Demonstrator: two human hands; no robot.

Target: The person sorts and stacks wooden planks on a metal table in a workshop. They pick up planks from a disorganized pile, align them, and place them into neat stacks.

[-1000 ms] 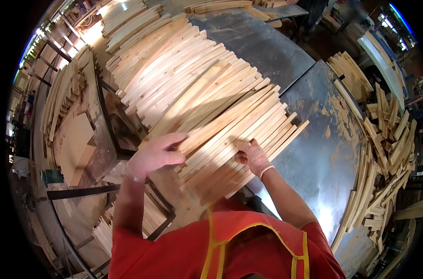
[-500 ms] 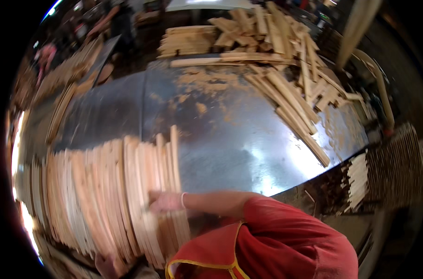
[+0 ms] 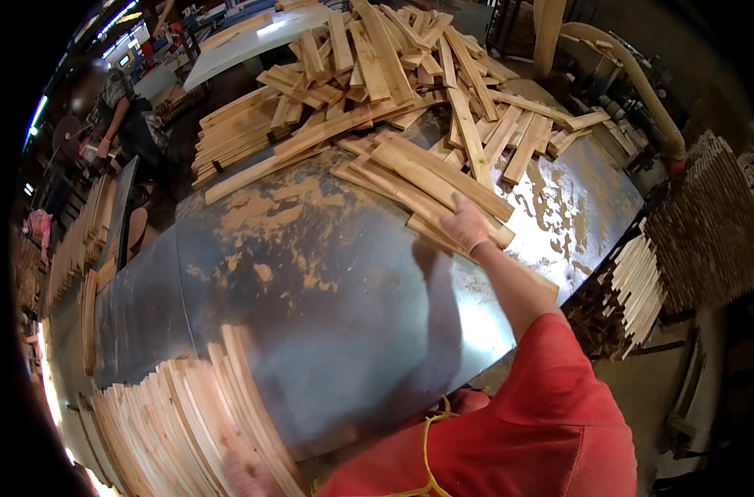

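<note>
Left hand (image 3: pixel 248 476), low in view & blurred, rests on row of pale strips (image 3: pixel 157 422) on near L of bench (image 3: pixel 360 331); grip state can't be told. Risk: sideways push could skew outer strips, far ends being uneven. Near ends out of view, so overhang unconfirmed. Right hand (image 3: pixel 465 224), arm outstretched, lies on loose boards (image 3: pixel 418 178) at R of bench; whether grip is closed on one or merely resting, can't tell. Boards overlap at slight angles: pulling one could drag neighbours via friction. Nearest board's R end sits close to bench edge; poss. drop if knocked. Sawdust (image 3: pixel 269 211), approx. mid-bench, could let wood slide. Beyond, heap of mixed wood (image 3: pixel 377 70) is tangled, pcs crossing; disturbing its foot could start a slip. Co-worker (image 3: pixel 128 116) far L, well apart; no contact risk seen.
</note>
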